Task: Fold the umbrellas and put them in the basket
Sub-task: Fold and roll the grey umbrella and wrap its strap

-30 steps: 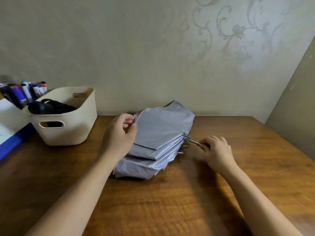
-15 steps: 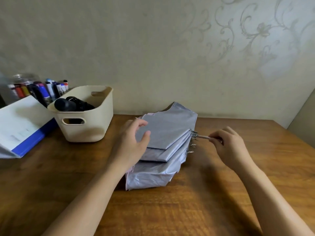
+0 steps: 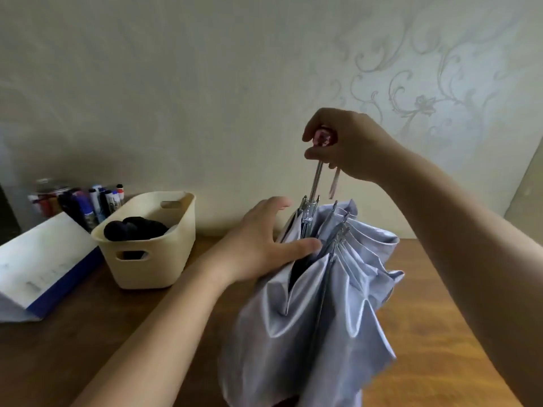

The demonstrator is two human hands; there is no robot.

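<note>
A silver-grey umbrella [image 3: 332, 312] stands upright over the wooden table, its pleated canopy hanging loose and spread. My right hand [image 3: 349, 145] grips its pink handle at the top, above the metal shaft [image 3: 316, 179]. My left hand [image 3: 258, 248] touches the canopy's upper left side near the rib tips, fingers spread, thumb against the fabric. A cream plastic basket [image 3: 173, 259] sits to the left on the table with a black folded umbrella [image 3: 132, 229] inside.
A white and blue box [image 3: 38, 274] lies at the far left. Behind it stands a jar of markers [image 3: 79, 201]. The wall runs close behind the table [image 3: 440, 333]. Bare wood shows at the right of the umbrella and in front of the basket.
The umbrella lay flat and stacked on the table; my right hand has lifted it upright by the handle and the canopy has fanned out. My left hand followed up along the fabric.
</note>
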